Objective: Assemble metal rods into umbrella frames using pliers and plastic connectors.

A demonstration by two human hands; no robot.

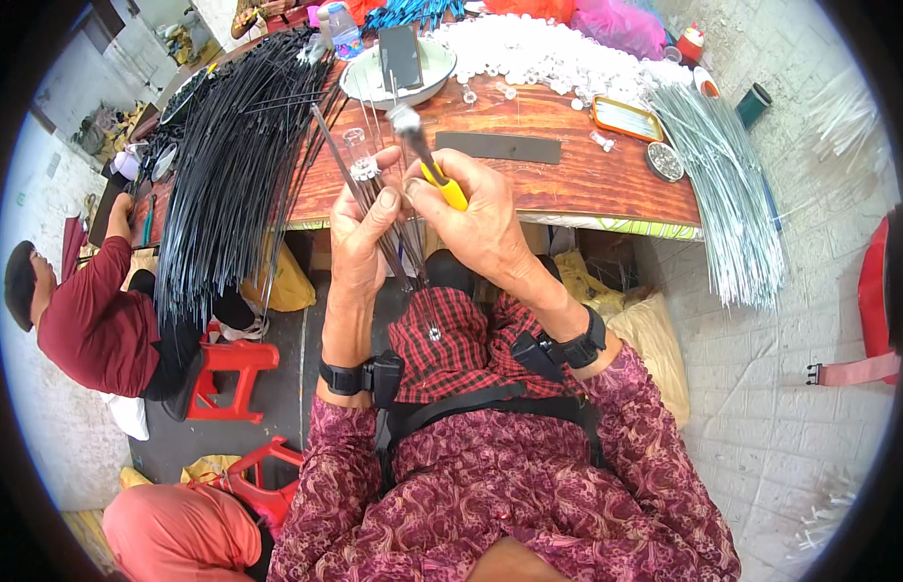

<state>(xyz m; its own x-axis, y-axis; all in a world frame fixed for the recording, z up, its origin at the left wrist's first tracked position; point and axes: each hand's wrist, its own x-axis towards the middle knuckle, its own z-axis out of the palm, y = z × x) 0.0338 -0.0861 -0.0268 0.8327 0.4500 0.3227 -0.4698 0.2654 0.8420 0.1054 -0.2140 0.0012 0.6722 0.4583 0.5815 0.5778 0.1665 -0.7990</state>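
My left hand is closed around several thin dark rods, held upright over my lap. Clear plastic pieces sit at the rods' upper part, just above my fingers. Another small clear piece shows at the lower end, in front of my checked cloth. My right hand grips a yellow-handled tool with a dark shaft pointing up. At its tip is a blurred whitish part whose kind I cannot make out. Both hands are close together, their fingertips nearly meeting.
Black rods hang over the table's left edge, pale rods over its right. Behind my hands are a bowl bearing a phone, a dark strip, clear pieces and a tray. A co-worker sits left.
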